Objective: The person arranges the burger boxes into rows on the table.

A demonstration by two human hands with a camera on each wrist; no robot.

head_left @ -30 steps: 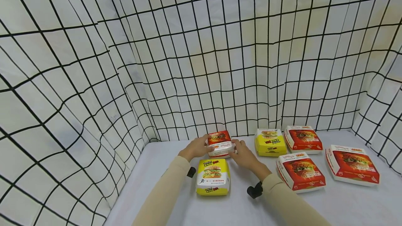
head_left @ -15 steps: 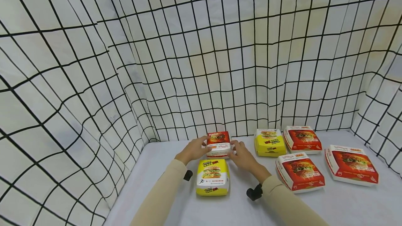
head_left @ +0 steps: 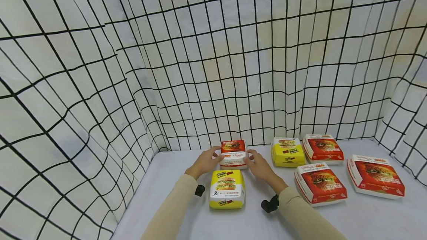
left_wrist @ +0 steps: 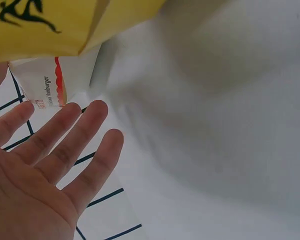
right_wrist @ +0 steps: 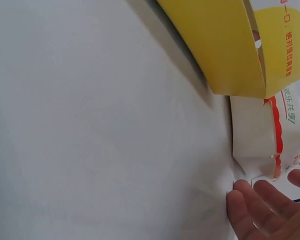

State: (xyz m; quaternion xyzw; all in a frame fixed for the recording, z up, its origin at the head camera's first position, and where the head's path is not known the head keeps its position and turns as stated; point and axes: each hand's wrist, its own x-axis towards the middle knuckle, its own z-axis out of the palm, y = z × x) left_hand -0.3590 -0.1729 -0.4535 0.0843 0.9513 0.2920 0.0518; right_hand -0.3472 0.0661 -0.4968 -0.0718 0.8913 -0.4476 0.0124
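Note:
A small red-and-white hamburger box sits at the back of the table, close to the back wall. My left hand is at its left side, fingers straight and spread; the left wrist view shows these fingers beside the box's white wall. On the other side, my right hand has its relaxed fingers near the box corner, not wrapped around it. Directly in front of that box lies a yellow-and-white burger box, between my forearms.
To the right stands another yellow burger box. Beside it are three larger red-and-white burger boxes: one at the back, one in front and one far right. White walls with black grid lines enclose the white table.
The small red-and-white box, slightly tilted between my hands a second ago, now sits straight. My left hand has loosened and shifted a little left; the other boxes stay put.

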